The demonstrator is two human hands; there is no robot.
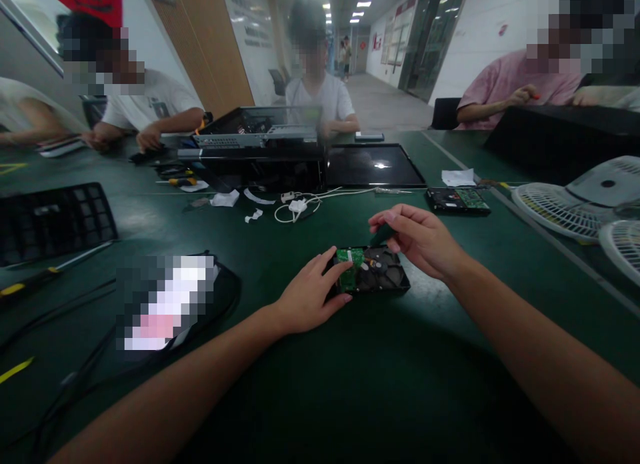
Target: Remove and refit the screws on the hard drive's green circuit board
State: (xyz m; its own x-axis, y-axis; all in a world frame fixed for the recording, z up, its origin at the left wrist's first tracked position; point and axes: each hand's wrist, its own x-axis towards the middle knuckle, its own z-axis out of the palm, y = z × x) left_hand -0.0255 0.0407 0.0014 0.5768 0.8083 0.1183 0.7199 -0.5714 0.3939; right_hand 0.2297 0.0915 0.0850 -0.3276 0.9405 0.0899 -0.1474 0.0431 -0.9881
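A hard drive (pixel 384 271) lies on the green table with its underside up, showing a green circuit board (pixel 346 275) at its left end. My left hand (pixel 313 292) grips that left end, with fingers along its edges and one finger over the board. Just above the drive's right far side, my right hand (pixel 420 241) is raised with its fingers curled into a pinch. A small dark shape shows between those fingertips; what it is, I cannot make out. Another hard drive (pixel 457 201) lies farther off to the right.
A flat black screen (pixel 375 166) and an opened computer case (pixel 257 127) stand across the table. White cable (pixel 300 207) and paper scraps (pixel 225 199) lie before them. Left are a black grille panel (pixel 57 214), a screwdriver (pixel 53 271) and black cables. White fan parts (pixel 565 207) sit right. Several people sit around.
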